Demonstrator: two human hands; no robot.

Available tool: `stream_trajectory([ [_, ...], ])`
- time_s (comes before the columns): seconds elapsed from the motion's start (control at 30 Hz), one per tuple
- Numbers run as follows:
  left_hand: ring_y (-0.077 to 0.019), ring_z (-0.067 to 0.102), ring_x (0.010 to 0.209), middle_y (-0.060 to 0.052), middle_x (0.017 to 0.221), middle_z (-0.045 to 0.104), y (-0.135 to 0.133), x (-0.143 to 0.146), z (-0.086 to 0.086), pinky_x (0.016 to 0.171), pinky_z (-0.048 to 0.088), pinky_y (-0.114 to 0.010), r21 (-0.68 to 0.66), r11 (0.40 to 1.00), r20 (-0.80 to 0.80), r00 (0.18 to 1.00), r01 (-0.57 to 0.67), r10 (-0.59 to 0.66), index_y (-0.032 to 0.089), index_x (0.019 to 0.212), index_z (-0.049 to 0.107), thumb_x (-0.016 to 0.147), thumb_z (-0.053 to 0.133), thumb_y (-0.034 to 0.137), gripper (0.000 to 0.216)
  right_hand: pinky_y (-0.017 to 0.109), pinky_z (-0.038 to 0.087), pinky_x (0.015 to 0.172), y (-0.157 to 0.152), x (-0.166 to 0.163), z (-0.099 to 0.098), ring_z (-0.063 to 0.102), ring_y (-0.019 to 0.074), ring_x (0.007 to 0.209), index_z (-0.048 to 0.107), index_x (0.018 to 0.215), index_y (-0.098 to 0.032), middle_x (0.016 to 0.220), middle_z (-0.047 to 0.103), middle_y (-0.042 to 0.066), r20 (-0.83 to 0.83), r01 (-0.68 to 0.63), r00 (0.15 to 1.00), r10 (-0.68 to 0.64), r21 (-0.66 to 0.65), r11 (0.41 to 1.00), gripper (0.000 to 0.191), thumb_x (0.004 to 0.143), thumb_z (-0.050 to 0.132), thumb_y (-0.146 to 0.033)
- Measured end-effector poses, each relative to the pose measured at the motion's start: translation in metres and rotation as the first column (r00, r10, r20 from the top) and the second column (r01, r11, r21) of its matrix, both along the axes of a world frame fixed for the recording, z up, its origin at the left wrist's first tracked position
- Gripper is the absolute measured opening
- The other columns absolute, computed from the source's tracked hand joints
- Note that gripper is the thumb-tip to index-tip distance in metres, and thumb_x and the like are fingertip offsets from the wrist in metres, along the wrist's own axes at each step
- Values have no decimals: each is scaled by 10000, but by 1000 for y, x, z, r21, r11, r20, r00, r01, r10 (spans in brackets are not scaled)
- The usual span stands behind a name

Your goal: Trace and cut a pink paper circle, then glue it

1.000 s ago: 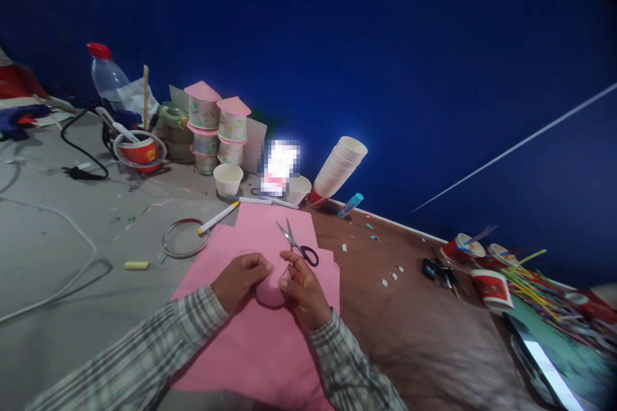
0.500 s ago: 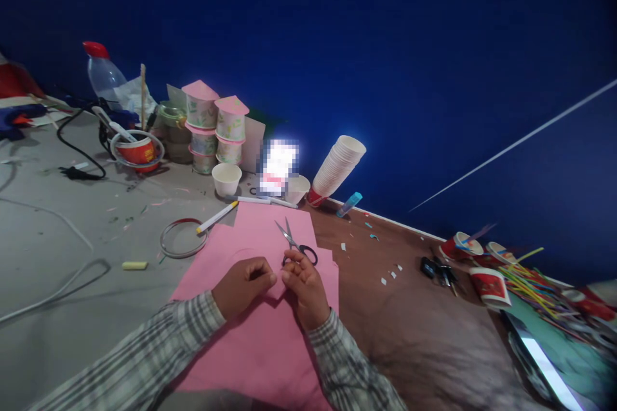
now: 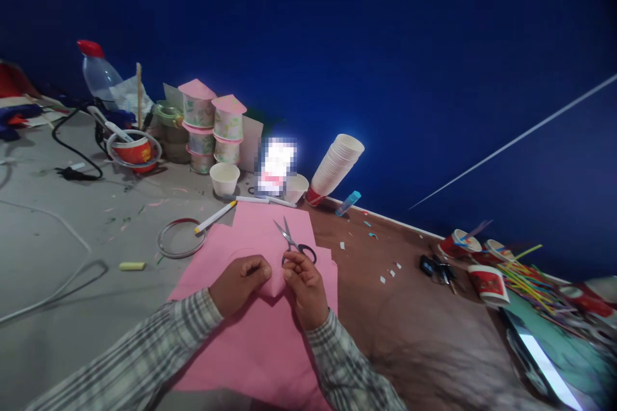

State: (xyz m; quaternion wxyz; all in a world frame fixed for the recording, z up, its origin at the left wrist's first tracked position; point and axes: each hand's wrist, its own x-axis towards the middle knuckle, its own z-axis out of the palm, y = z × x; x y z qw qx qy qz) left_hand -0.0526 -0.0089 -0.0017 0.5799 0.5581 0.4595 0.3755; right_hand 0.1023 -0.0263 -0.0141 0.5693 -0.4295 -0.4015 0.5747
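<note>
Between my two hands is a small piece of pink paper (image 3: 274, 286), its lower corner pointing toward me. My left hand (image 3: 241, 283) pinches its left side with thumb and curled fingers. On the other side, my right hand (image 3: 306, 287) grips it between thumb and fingertips. Much of the piece is hidden by my fingers and blends with the pink sheets (image 3: 250, 353) lying beneath. Just beyond my right fingertips, black-handled scissors (image 3: 292, 240) rest on the paper with blades apart, pointing away from me.
Left of the sheets lie a tape ring (image 3: 180, 255), a yellow-capped marker (image 3: 216, 218) and a yellow stick (image 3: 132, 266). Behind stand cup towers with pink cone tops (image 3: 229, 121), a bright blurred screen (image 3: 277, 166) and stacked paper cups (image 3: 338, 163). Keys (image 3: 442, 269) lie right.
My hands have drawn slightly apart, and more of the pink piece's pointed corner shows between them. The whole view has shifted a little.
</note>
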Motion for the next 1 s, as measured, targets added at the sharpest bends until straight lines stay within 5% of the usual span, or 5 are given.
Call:
stream_trajectory([
  [1.0,-99,323,455,101,438,384,2,1,-5,439,305,-254,-66,998,14,1000,-25,26,203,453,481,595,563,451,298,166,321,438,1,1,0,394,84,473,650,922,-211,602,518,-51,-118,-80,991,68,-103,991,329,599,702,-251],
])
